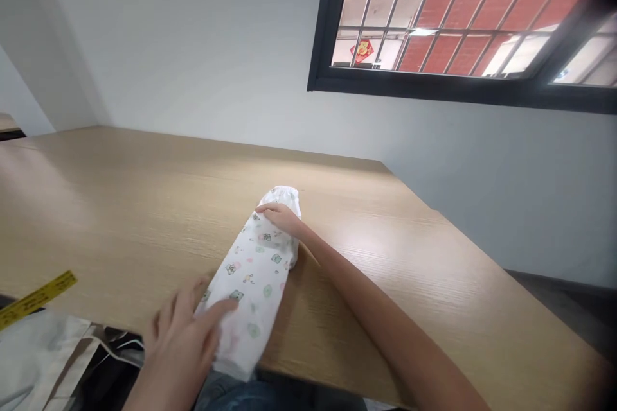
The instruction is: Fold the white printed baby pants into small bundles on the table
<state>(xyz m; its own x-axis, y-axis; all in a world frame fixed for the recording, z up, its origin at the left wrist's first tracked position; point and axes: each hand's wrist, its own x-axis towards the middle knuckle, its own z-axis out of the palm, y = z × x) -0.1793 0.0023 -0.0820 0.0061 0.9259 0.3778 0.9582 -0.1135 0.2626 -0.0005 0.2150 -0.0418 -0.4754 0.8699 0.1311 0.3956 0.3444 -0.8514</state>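
Note:
A long white cloth garment (258, 270), folded narrow and printed with small green, pink and dark figures, lies slantwise on the wooden table (144, 205). Its far end is gathered as if elasticated, and its near end hangs slightly past the table's front edge. Across the upper part of the cloth my right hand (280, 216) rests flat, fingertips at the left border. My left hand (180, 327) is at the near left border, somewhat blurred. Its thumb stretches over the cloth and its fingers are spread out beside it.
A yellow tape strip (38, 298) with dark markings crosses the table's front left edge. Below it are a pale bag or cloth (43, 353) and a white cord. A wall stands behind the table, with a dark-framed barred window (434, 83) at upper right.

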